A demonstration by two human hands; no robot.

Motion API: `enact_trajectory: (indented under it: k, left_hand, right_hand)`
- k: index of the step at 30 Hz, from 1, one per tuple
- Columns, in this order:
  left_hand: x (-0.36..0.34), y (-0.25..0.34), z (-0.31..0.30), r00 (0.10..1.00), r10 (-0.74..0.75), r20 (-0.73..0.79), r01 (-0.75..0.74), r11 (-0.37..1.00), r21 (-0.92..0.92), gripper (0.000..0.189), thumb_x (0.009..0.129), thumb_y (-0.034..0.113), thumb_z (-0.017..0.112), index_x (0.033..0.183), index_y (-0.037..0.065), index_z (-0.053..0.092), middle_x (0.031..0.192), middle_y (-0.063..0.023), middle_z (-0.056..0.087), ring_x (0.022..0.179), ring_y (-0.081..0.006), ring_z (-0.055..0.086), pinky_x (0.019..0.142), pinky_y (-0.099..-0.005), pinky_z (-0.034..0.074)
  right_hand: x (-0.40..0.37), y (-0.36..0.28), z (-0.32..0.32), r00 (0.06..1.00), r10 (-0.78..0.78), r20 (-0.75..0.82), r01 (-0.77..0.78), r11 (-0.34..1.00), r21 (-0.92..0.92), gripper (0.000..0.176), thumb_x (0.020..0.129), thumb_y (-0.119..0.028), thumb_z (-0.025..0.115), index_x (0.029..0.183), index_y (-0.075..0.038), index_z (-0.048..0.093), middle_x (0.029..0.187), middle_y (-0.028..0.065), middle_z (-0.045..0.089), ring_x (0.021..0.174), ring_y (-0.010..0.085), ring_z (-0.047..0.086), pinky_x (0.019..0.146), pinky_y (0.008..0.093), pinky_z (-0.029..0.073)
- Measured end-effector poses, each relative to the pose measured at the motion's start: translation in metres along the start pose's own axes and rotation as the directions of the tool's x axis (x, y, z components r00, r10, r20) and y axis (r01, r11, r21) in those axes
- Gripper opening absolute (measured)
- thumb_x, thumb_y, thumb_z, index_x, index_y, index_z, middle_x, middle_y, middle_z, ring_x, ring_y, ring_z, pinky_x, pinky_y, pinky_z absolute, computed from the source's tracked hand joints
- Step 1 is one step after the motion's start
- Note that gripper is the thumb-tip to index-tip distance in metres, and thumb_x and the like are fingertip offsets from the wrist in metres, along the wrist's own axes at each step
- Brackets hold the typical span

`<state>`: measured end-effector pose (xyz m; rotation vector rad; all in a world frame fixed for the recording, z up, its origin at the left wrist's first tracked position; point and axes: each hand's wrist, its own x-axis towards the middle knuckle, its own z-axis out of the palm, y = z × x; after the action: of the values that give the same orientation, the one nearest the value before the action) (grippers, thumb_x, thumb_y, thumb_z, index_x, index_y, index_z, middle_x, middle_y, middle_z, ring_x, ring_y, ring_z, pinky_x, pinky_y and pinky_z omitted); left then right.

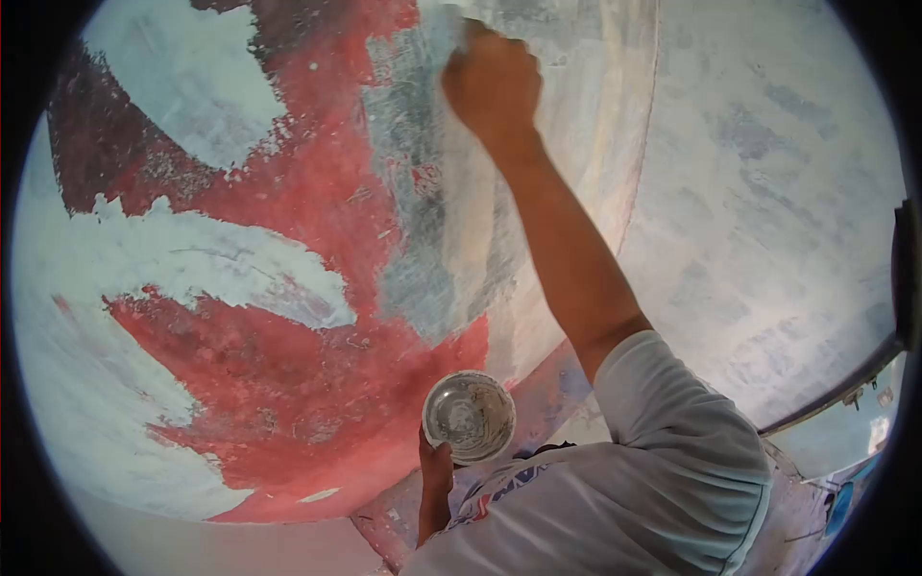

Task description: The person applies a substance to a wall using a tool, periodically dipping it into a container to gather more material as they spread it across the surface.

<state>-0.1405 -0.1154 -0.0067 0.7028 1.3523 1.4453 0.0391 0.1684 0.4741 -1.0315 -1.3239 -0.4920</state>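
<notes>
My right hand (493, 82) is raised against the wall, its fingers closed around a putty knife (468, 27). The tool is blurred and mostly covered by the fist; only a flat greyish part shows at the top. Under it, the wall (423, 230) has a wet-looking grey smear beside bare red paint. Lower down, my left hand (436, 472) grips a round bowl (497, 415) by its rim, with the thumb over the edge. Pale grey paste coats the inside of the bowl, which is tilted toward me.
Patches of whitish coating (221, 259) lie over the red and dark paint on the left. Right of a thin vertical line, a pale grey wall surface (768, 192) curves away. At the far right are a dark edge (836, 392) and a blue object (841, 504).
</notes>
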Motion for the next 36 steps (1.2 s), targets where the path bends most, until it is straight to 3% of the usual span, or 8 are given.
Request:
enact_trajectory:
  k: [4, 7, 9, 18, 27, 29, 34, 36]
  left_hand:
    - [0.011, -0.033, -0.031, 0.999, 0.027, -0.022, -0.026, 0.999, 0.022, 0.080, 0.073, -0.011, 0.043, 0.151, 0.003, 0.039, 0.138, -0.0113, 0.055, 0.127, -0.0227, 0.054, 0.102, -0.0320, 0.046]
    - [0.009, -0.034, -0.030, 0.999, 0.026, -0.047, -0.027, 1.000, -0.012, 0.079, 0.072, -0.011, 0.043, 0.150, 0.003, 0.040, 0.137, -0.0118, 0.055, 0.123, -0.0242, 0.056, 0.098, -0.0344, 0.049]
    - [0.006, -0.034, -0.027, 0.997, 0.047, -0.069, -0.050, 0.998, -0.038, 0.078, 0.072, -0.011, 0.043, 0.149, 0.003, 0.041, 0.135, -0.0121, 0.056, 0.121, -0.0252, 0.058, 0.096, -0.0360, 0.052]
    - [-0.006, -0.022, -0.002, 0.993, 0.012, -0.120, -0.030, 0.988, -0.150, 0.077, 0.072, -0.011, 0.043, 0.147, 0.002, 0.043, 0.133, -0.0084, 0.056, 0.120, -0.0198, 0.055, 0.096, -0.0289, 0.045]
    - [0.002, -0.026, 0.035, 0.989, 0.099, -0.108, -0.104, 0.994, -0.034, 0.076, 0.072, -0.010, 0.042, 0.147, 0.003, 0.042, 0.132, -0.0118, 0.057, 0.118, -0.0255, 0.059, 0.091, -0.0365, 0.054]
    - [0.010, -0.021, 0.039, 0.986, 0.143, -0.084, -0.143, 0.990, 0.005, 0.076, 0.072, -0.010, 0.042, 0.147, 0.004, 0.042, 0.131, -0.0130, 0.057, 0.117, -0.0273, 0.061, 0.090, -0.0391, 0.058]
    - [0.002, -0.024, 0.042, 0.996, 0.062, -0.068, -0.070, 0.991, -0.117, 0.076, 0.075, -0.011, 0.043, 0.150, 0.002, 0.040, 0.137, -0.0112, 0.055, 0.124, -0.0232, 0.055, 0.101, -0.0333, 0.046]
    - [-0.001, -0.023, 0.047, 0.992, 0.083, -0.096, -0.091, 0.992, -0.085, 0.073, 0.074, -0.011, 0.043, 0.146, 0.002, 0.043, 0.133, -0.0111, 0.057, 0.118, -0.0224, 0.058, 0.097, -0.0318, 0.048]
  right_hand:
    - [-0.059, -0.110, -0.005, 0.952, -0.209, 0.226, 0.235, 0.968, -0.094, 0.036, 0.085, -0.014, 0.057, 0.119, -0.006, 0.067, 0.083, 0.0170, 0.072, 0.071, 0.0388, 0.072, 0.065, 0.0484, 0.059]
    - [-0.095, -0.113, -0.027, 0.884, -0.465, 0.046, 0.466, 0.885, -0.020, 0.043, 0.086, -0.015, 0.059, 0.127, -0.004, 0.064, 0.084, 0.0185, 0.071, 0.066, 0.0334, 0.071, 0.061, 0.0444, 0.058]
    - [-0.079, -0.077, -0.050, 0.865, -0.383, 0.325, 0.150, 0.815, 0.560, 0.041, 0.085, -0.014, 0.058, 0.123, -0.006, 0.067, 0.087, 0.0217, 0.071, 0.072, 0.0406, 0.069, 0.069, 0.0522, 0.058]
    - [0.038, 0.054, 0.004, 0.991, 0.102, 0.081, -0.108, 0.991, 0.073, 0.028, 0.085, -0.015, 0.058, 0.108, -0.005, 0.070, 0.091, 0.0251, 0.071, 0.085, 0.0461, 0.069, 0.079, 0.0532, 0.057]
    - [-0.075, -0.065, -0.033, 0.857, -0.497, 0.135, 0.320, 0.720, 0.616, 0.038, 0.085, -0.003, 0.057, 0.122, -0.005, 0.064, 0.098, 0.0214, 0.072, 0.079, 0.0343, 0.073, 0.069, 0.0442, 0.059]
    - [-0.068, -0.014, -0.024, 0.919, -0.384, 0.083, 0.215, 0.668, 0.712, 0.038, 0.083, 0.000, 0.057, 0.120, -0.003, 0.064, 0.095, 0.0209, 0.072, 0.076, 0.0355, 0.072, 0.066, 0.0408, 0.058]
    - [-0.002, 0.105, -0.013, 0.986, 0.127, 0.113, -0.148, 0.967, 0.205, 0.014, 0.084, -0.008, 0.061, 0.093, 0.001, 0.066, 0.080, 0.0257, 0.068, 0.074, 0.0469, 0.066, 0.069, 0.0512, 0.055]
    - [0.000, 0.118, 0.015, 0.999, 0.045, 0.017, -0.047, 0.983, 0.175, 0.016, 0.084, -0.009, 0.061, 0.096, 0.000, 0.066, 0.081, 0.0244, 0.070, 0.076, 0.0473, 0.067, 0.070, 0.0514, 0.056]
